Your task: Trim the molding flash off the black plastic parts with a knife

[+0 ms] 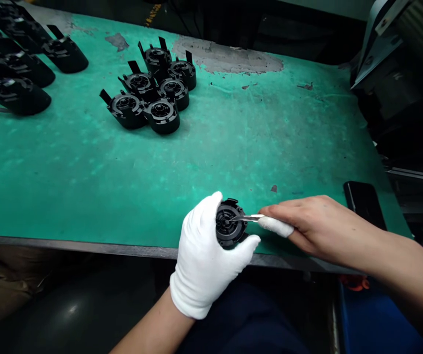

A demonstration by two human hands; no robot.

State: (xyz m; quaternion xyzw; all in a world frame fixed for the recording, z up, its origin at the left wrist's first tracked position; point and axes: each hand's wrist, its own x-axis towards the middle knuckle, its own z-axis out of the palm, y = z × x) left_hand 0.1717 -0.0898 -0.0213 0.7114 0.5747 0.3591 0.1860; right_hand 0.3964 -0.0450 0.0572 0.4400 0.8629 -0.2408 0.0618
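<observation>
I work a slim, pointed metal blade (248, 218) over the middle of a round, ribbed black plastic part (227, 227) at the near edge of a worn green bench top (270, 147). My left hand (206, 246), in a white knitted glove, curls around the near and left sides of the part, fingers and thumb holding its rim. My bare right hand (307, 219), to the right of the part, pinches the blade between a forefinger and a white-covered thumb; the blade's tip lies over the part's central ribs, though whether it bites into the plastic I can't make out. Beyond the part and to its left stand six black plastic cylindrical housings (163, 115) in a tight cluster, with a larger group of black housings (23, 96) farther left. A black rectangular object (364, 199) lies well to its right.

The danger, as I judge it, is a slip: pressed too hard, the tip could skid off a rib and run toward my gloved fingers, or score the plastic. Smooth glove fabric might also let the part twist under the blade and, so near the edge, drop.
</observation>
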